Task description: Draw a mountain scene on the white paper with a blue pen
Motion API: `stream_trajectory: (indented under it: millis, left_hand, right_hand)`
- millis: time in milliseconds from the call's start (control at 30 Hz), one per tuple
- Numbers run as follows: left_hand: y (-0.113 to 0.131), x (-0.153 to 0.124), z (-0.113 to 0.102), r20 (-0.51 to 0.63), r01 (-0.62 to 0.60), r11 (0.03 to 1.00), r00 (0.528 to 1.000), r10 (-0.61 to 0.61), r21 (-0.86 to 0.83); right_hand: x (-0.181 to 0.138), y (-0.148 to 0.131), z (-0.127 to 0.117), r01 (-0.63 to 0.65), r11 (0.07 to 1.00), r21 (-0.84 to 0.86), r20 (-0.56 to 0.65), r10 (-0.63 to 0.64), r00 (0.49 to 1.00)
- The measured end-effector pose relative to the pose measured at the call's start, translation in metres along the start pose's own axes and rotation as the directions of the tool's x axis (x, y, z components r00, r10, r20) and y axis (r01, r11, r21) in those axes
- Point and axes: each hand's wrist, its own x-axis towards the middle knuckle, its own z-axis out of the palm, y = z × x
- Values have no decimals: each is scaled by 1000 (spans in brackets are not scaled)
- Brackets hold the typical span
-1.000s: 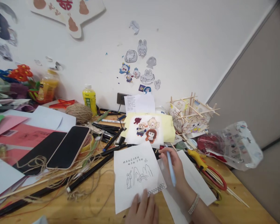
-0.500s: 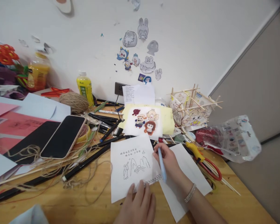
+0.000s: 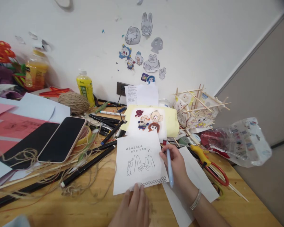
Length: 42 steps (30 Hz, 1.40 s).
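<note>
My right hand grips a light blue pen, its tip at the right edge of a white sheet with a line drawing, some writing and a cross-hatched border. My left hand lies flat with fingers together on the sheet's lower edge, pinning it to the wooden table. A bracelet sits on my right wrist. Another white sheet lies under my right forearm.
A coloured cartoon sheet lies on yellow paper behind the drawing. Two phones rest at left among black pens and loose twine. Scissors, a stick frame and a plastic bag stand at right. Bottles stand by the wall.
The view has tilted down and shifted a little. The drawing sheet has turned slightly, and my left hand has slid along its lower edge. My right hand still grips the pen at the sheet's right edge.
</note>
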Motion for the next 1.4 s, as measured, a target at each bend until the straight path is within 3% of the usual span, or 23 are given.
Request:
stream_trajectory:
  millis: [100, 233, 333, 400, 500, 600, 767, 1167, 1400]
  left_hand:
    - [-3, 0, 0, -27, 1, 1000, 1000, -1, -15]
    - [-2, 6, -4, -155, 41, 999, 987, -43, -17]
    - [0, 9, -4, -190, 57, 998, 980, -61, -25]
    - [2, 9, -3, -169, 52, 998, 984, -55, -23]
    - [2, 9, -5, -147, 53, 998, 987, -56, -29]
    - [1, 10, -10, -155, 53, 997, 986, -60, -51]
    - [-1, 14, -20, -106, 63, 994, 992, -73, -93]
    - [0, 17, -35, 15, 91, 988, 996, -90, -127]
    - [7, 13, -13, -112, 74, 990, 990, -87, -118]
  right_hand:
    - [-1, 2, -2, 37, 999, -25, -3, -37, 999]
    - [-2, -4, -11, 241, 957, -160, -35, -249, 968]
    - [-5, -9, -15, 400, 893, -207, 120, -382, 916]
    - [-10, -11, -12, 396, 902, -174, 248, -348, 904]
    - [-16, -8, -1, 195, 968, -157, 353, -130, 927]
    - [-19, -2, 9, 52, 984, -173, 417, 25, 908]
    - [-16, 3, 12, 166, 964, -209, 457, -53, 888]
    - [-16, 0, 10, 250, 931, -266, 539, -72, 839]
    - [-16, 1, 10, 242, 926, -289, 520, -60, 852]
